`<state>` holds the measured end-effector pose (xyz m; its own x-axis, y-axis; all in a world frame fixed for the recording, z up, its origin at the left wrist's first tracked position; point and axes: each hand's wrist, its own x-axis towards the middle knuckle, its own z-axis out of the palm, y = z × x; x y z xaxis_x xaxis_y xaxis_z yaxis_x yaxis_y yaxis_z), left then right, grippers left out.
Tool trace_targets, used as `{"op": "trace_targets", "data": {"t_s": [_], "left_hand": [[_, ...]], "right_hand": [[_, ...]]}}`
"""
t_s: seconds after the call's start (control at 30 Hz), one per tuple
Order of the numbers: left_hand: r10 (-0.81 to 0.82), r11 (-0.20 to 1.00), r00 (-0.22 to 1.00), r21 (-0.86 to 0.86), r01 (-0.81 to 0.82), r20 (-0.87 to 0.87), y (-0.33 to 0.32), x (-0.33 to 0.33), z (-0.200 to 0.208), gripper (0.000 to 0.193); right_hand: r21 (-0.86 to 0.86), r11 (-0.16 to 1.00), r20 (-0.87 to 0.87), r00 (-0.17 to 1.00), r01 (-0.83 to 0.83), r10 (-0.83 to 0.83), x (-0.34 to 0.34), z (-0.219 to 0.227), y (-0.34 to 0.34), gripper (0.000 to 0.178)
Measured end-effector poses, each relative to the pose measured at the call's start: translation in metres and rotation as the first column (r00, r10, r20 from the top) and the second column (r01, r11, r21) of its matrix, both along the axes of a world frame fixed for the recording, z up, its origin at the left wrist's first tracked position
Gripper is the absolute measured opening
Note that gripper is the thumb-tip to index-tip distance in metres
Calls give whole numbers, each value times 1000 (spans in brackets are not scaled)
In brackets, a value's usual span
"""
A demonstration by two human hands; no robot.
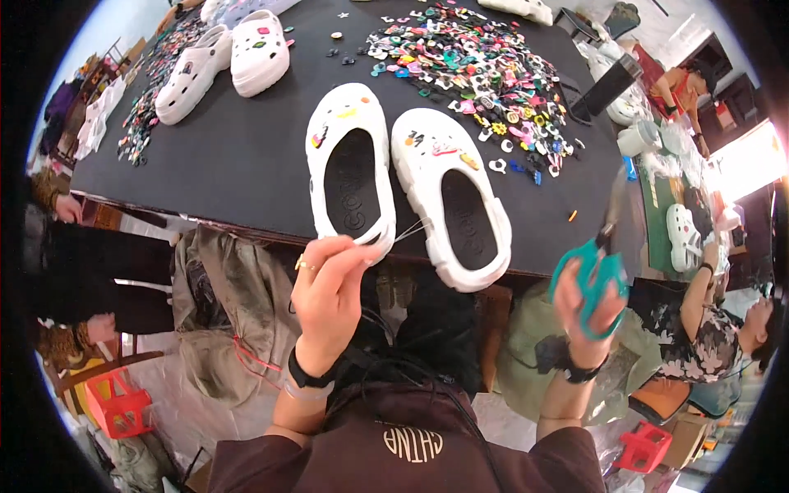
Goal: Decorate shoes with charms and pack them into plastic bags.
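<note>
White clogs: 2, laid on the surface, just beyond the left hand, long axes pointing away
Left hand: nearer; fingers bent at 1 heel, grip cannot be told
Right hand: teal scissors gripped

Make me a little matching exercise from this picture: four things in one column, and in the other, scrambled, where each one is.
Things
1. Teal-handled metal scissors
2. Thin gold-coloured ring
3. Large heap of small multicoloured charms
4. Nearest pair of chunky white clogs

Places
A. On a finger of the left hand
B. At the near edge of the dark tabletop
C. In the right hand
D. Farther back on the tabletop, right of centre

Pairs: 1-C, 2-A, 3-D, 4-B
</note>
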<state>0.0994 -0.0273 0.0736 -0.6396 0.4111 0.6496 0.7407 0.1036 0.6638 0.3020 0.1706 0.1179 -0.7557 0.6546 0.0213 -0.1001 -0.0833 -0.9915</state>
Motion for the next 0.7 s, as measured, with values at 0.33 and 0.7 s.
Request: {"op": "trace_targets", "data": {"t_s": [0.33,0.7], "left_hand": [[-94,993,994,-71,99,64,-15,12,14,11],[82,933,983,-333,-134,-166,-11,2,5,43]], "right_hand": [[-138,975,144,971,-172,192,-11,-19,-13,38],[342,931,329,912,126,-244,5,-32,57,22]]}}
